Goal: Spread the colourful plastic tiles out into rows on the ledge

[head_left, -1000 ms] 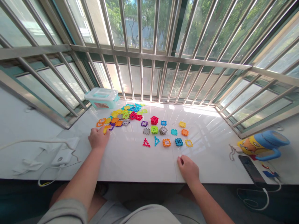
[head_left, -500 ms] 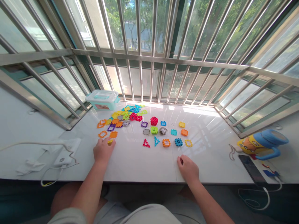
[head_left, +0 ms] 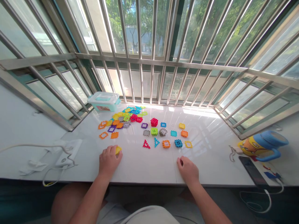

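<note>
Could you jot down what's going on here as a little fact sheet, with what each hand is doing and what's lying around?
Setting: white sill behind metal window bars
Left hand: closed around a yellow piece
Right hand: loosely curled, resting on the sill, holding nothing visible
Spread pieces: red triangle, blue triangle, orange square, blue square
Heap: pile of coloured pieces, far left
Box: lidded plastic box behind the pile
Right edge: phone, blue and yellow toy
</note>
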A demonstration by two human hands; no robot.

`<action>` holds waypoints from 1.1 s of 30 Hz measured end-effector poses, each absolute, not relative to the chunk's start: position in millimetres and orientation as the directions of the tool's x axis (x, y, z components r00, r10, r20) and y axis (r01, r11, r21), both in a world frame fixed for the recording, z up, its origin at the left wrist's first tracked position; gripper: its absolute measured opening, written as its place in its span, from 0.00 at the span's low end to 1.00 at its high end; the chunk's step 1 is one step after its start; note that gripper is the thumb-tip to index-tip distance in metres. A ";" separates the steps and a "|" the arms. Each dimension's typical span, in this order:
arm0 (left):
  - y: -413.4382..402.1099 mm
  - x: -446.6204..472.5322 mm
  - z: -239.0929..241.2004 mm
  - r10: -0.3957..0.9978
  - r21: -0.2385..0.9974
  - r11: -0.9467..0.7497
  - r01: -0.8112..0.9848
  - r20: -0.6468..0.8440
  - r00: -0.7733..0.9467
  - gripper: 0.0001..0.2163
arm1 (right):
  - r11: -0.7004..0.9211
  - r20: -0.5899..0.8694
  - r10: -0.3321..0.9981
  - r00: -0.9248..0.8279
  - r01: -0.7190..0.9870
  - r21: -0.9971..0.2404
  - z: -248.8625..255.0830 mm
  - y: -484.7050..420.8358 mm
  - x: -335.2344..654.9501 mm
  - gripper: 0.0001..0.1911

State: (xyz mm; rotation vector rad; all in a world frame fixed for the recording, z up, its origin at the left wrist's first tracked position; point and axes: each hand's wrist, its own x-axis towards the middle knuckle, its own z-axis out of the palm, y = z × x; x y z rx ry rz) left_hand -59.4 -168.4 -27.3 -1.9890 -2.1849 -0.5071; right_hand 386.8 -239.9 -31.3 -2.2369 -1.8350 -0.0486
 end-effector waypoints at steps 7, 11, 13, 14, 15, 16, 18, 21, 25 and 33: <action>-216.4 -9.9 -28.8 0.950 0.301 -0.255 0.919 0.254 0.181 0.16 | -0.170 0.172 0.966 0.195 0.974 -0.148 -29.6 -240.1 388.1 0.18; -237.1 31.7 -24.2 0.919 0.324 -0.376 0.868 0.251 0.305 0.17 | -0.059 0.172 0.981 0.091 0.981 -0.183 -21.7 -240.2 374.2 0.17; -238.1 46.4 -21.8 0.896 0.338 -0.437 0.833 0.239 0.374 0.20 | 0.089 0.167 0.985 -0.043 0.957 -0.276 -17.3 -241.9 355.3 0.13; -234.8 50.5 -20.8 0.885 0.349 -0.462 0.815 0.234 0.402 0.22 | 0.166 0.172 0.979 -0.113 0.927 -0.336 -15.8 -243.0 343.3 0.11; -228.7 52.3 -20.0 0.878 0.363 -0.477 0.800 0.233 0.417 0.24 | 0.235 0.180 0.968 -0.175 0.887 -0.397 -14.9 -244.2 330.6 0.12; -219.8 51.7 -19.4 0.880 0.377 -0.473 0.796 0.238 0.411 0.24 | 0.279 0.192 0.958 -0.213 0.849 -0.449 -14.6 -245.1 317.8 0.17; -195.8 45.0 -18.5 0.913 0.388 -0.400 0.830 0.249 0.324 0.20 | 0.303 0.209 0.952 -0.225 0.804 -0.512 -15.8 -245.7 295.7 0.25; -154.2 30.8 -16.3 0.975 0.323 -0.164 0.932 0.198 0.103 0.15 | 0.268 0.205 0.961 -0.185 0.806 -0.527 -18.7 -243.2 278.0 0.26; -112.0 25.9 -11.6 0.998 0.208 0.037 0.978 0.036 -0.046 0.22 | 0.265 0.187 0.963 -0.194 0.806 -0.530 -20.0 -239.0 276.3 0.26; -80.5 36.8 -10.5 0.984 0.130 0.165 0.978 -0.085 -0.155 0.28 | 0.276 0.140 0.961 -0.238 0.817 -0.507 -20.7 -226.6 270.4 0.25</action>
